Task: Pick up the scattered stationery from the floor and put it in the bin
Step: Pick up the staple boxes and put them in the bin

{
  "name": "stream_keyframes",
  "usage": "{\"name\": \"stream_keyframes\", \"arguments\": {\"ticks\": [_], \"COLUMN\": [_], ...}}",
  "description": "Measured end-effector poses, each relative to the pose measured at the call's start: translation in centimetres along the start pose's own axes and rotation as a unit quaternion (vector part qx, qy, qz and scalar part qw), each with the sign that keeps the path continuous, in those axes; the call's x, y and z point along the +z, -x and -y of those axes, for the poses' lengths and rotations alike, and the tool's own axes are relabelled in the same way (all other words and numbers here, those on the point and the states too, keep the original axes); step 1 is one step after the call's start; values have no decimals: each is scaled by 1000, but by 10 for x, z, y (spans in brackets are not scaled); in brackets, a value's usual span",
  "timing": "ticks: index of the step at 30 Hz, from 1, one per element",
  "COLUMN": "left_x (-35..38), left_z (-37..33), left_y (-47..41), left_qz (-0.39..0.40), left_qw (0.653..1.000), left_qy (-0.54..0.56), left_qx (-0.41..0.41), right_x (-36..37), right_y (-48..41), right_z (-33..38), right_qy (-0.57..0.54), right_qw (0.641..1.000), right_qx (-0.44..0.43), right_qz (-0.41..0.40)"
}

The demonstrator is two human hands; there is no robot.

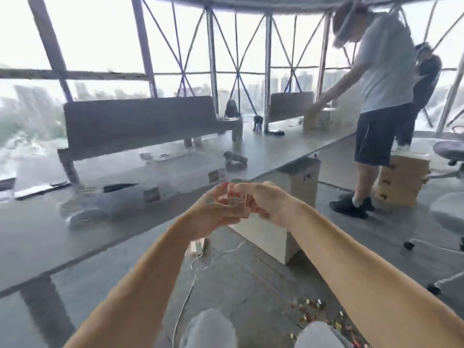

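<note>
The frame is blurred. My left hand (216,212) and my right hand (263,202) meet in front of me at the desk's edge, both curled round a small red and white item (236,197) held between them; what it is I cannot tell. Several small gold and red stationery pieces (316,315) lie scattered on the grey floor at the lower right, by my right knee. No bin can be made out.
A long grey desk (75,222) with a divider panel runs along the left. A pale cabinet (266,237) stands under its end. A white cable (190,287) trails over the floor. Two people stand at the right beside wooden drawers (401,179); office chairs (449,151) at the far right.
</note>
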State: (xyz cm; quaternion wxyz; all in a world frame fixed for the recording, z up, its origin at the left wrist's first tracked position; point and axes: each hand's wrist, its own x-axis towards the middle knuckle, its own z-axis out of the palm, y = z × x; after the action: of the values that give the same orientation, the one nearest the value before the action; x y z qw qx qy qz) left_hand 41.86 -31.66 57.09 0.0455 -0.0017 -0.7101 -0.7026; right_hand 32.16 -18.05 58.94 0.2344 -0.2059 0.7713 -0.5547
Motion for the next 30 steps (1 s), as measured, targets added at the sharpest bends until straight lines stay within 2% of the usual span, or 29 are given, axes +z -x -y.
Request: {"name": "stream_keyframes", "arguments": {"ticks": [2,5,8,13,20,25,30], "left_x": [-20,-49,-77,-131,-206,-257,-298], "left_z": [-11,-16,-14,-12,-25,-20,-26], "left_y": [25,45,48,30,-12,-27,-31], "left_qz": [-29,-95,-127,-165,-224,-272,-303], "left_qw": [999,995,992,986,967,957,946], "left_qy": [-33,-14,3,8,-87,-91,-117], "left_qx": [15,15,10,12,88,47,3], "right_x": [28,62,89,121,181,211,223], "right_y": [3,-9,-26,-79,-163,-195,-217], "right_z": [16,33,46,63,107,132,156], "right_qy": [-15,-15,-2,30,119,149,156], "right_qw": [999,996,991,985,972,961,946], "right_qx": [0,-18,-34,-57,-121,-136,-186], "right_qz": [34,85,133,161,164,190,217]}}
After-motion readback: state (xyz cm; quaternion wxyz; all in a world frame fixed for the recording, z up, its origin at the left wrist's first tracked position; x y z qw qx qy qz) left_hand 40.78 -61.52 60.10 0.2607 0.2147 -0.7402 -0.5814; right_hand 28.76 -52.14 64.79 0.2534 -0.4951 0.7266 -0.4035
